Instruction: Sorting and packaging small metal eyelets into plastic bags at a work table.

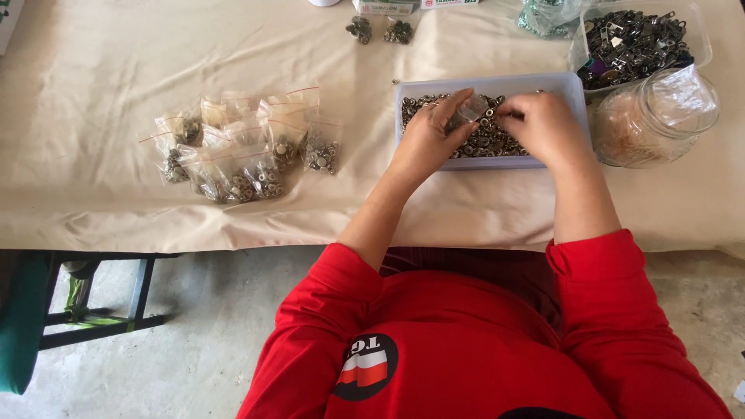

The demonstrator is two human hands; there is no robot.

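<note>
Both hands are over the white tray [570, 85] of small metal nuts [485, 140], which sits on the cloth-covered bench [101, 70] straight ahead of the person. The left hand [431, 140] has its grip clamped on a small clear bag [471, 109], thumb and fingers pinching it just above the nuts. The right hand [543, 124] is curled with its fingertips down at the bag's mouth, touching the nuts; whether that grip is closed on any of them I cannot tell, as the fingers are tucked under.

It looks to me like the filling step: nuts going from tray into bag. The next move, I'd judge, calls for the bag's mouth to be held open and steady while the other hand drops pieces in cleanly.

Well off to the left lies a heap of filled bags [240, 151] with red seal strips. To the right stand a glass jar [656, 116] and a clear tub [698, 35] of dark metal parts.
</note>
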